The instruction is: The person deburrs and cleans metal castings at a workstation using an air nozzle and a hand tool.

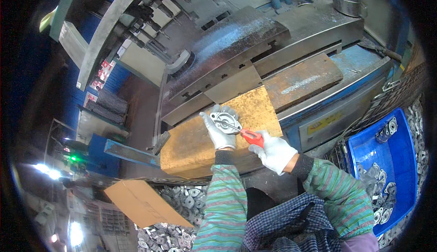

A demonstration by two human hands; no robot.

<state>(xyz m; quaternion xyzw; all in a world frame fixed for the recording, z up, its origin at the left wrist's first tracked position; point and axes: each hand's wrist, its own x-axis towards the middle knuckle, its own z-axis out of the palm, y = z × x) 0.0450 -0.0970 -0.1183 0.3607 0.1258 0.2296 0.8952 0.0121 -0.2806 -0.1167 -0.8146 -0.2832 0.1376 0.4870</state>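
Note:
My gloved left hand (pixel 219 137) holds a silver cast metal part (pixel 226 122) with a round recess and flanged ends. In my gloved right hand (pixel 276 153) is a red-handled hand tool (pixel 251 137). Its thin dark shaft reaches across the part's recess. Whether the tip touches the metal is too small to tell. Both hands are over the near edge of a worn yellow-brown board (pixel 195 149).
Behind the board stands a machine with a steel bed (pixel 218 47) and spindles above it. Right, a blue bin (pixel 403 161) holds several similar parts. Lower left, a cardboard sheet (pixel 145 202) lies by a heap of metal parts (pixel 166 238). A metal pot (pixel 347 2) stands far right.

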